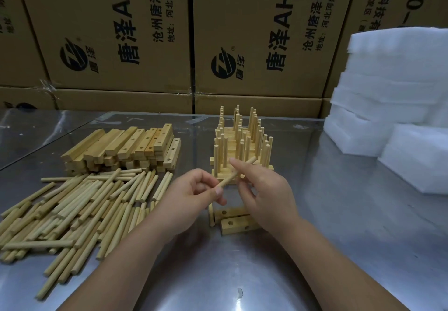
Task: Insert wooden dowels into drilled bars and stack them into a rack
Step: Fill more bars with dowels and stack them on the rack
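1. The dowel point(228, 180) was held in the air between both hands. It was tilted, with its lower end toward the left and its upper end toward the rack point(242, 146).
2. The left hand point(194, 194) pinched the lower end between thumb and curled fingers. The right hand point(264, 194) had its fingertips closed on the middle of the shaft. Judgement: a 2-handed grip like this suited turning the dowel upright and passing control to the right hand for insertion.
3. The 2 bars point(232, 222) lay on the table point(242, 274) directly under the hands, touching each other, holes facing up. The right hand hid part of them, and no dowel showed in the holes visible. Judgement: this was the work spot, and filling had yet to start.
4. The loose dowels point(80, 204) lay in a heap on the left, with the drilled bars point(126, 148) stacked just behind them. Judgement: stock was kept on the left hand's side for easy fetching.
5. The rack stood just beyond the hands with its pegs upright. Judgement: that kept the carry for finished bars short.
6. The foam blocks point(392, 107) and cardboard boxes point(116, 32) stood apart, at the right and behind.
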